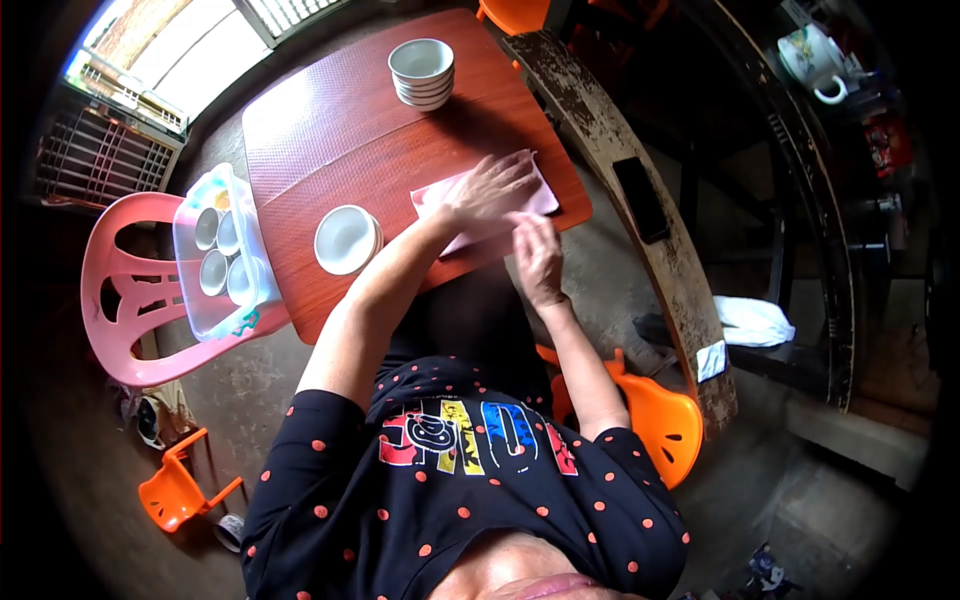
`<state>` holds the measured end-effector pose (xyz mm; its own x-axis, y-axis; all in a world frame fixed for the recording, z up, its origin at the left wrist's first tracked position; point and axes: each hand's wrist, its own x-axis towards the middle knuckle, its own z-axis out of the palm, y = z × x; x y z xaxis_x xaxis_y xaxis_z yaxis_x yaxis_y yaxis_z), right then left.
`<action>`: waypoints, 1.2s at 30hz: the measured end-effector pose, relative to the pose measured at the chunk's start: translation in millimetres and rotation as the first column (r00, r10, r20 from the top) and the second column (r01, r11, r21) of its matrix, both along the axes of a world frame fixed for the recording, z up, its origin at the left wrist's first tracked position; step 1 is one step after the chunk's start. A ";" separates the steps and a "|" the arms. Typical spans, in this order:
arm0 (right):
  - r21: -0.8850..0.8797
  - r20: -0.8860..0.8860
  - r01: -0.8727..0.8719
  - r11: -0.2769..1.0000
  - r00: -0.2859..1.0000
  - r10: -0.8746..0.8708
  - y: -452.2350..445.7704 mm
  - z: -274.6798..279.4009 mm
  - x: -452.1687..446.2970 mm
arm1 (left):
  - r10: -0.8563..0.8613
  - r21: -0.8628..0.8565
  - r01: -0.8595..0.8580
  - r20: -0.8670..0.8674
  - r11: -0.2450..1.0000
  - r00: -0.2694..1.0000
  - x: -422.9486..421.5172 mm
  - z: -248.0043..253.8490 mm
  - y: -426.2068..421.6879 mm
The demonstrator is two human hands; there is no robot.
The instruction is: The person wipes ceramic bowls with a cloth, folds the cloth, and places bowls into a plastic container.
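A pink cloth (464, 238) lies folded near the table's front right edge. My left hand (488, 192) rests flat over it, fingers stretched out and slightly blurred. Beside the cloth's near edge, my right hand (540, 262) has its fingers curled, with the fingertips close to the cloth. Whether they grip anything is hard to make out. To the left of the cloth, a short stack of white bowls (346, 240) stands near my left forearm. Another stack of white bowls (421, 62) with dark rims stands toward the far side of the table.
The red-brown table (340, 130) has rounded corners. A clear plastic tub (272, 282) holding several cups sits on a pink chair (110, 290) at the left. A dark phone (640, 200) lies on a worn wooden bench (590, 125) at the right. Orange chairs (672, 425) stand around.
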<state>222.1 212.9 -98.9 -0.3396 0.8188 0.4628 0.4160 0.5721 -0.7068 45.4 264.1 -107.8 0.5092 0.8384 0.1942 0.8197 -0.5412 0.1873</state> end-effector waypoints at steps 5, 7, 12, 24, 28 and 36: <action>0.095 0.071 0.234 0.968 0.968 -0.241 80.7 -29.4 17.8 | 0.250 -0.038 -0.248 0.164 0.968 0.954 1.6 3.6 -11.2; 0.116 0.141 0.220 0.969 0.962 -0.235 101.8 -35.6 15.4 | 0.562 -0.164 -0.541 0.340 0.825 0.754 2.6 21.1 -30.7; 0.003 0.319 0.164 0.986 0.935 -0.157 139.3 -43.7 -8.8 | 0.894 -0.120 -0.894 0.189 0.431 0.406 -9.9 -21.5 -63.7; -0.476 -0.188 -0.123 0.871 0.982 0.036 137.2 -26.1 1.2 | 0.801 -0.394 -0.793 0.569 0.465 0.187 -29.8 -34.4 -75.2; -0.377 -0.163 -0.046 0.925 0.986 -0.018 83.1 21.8 3.4 | 0.632 -0.695 -0.226 0.716 0.683 -0.295 -18.2 -4.2 -86.4; -0.345 -0.192 -0.084 0.935 0.981 0.017 -20.2 80.8 -40.0 | 0.507 -0.548 0.087 0.689 0.832 -0.518 20.0 59.6 -122.7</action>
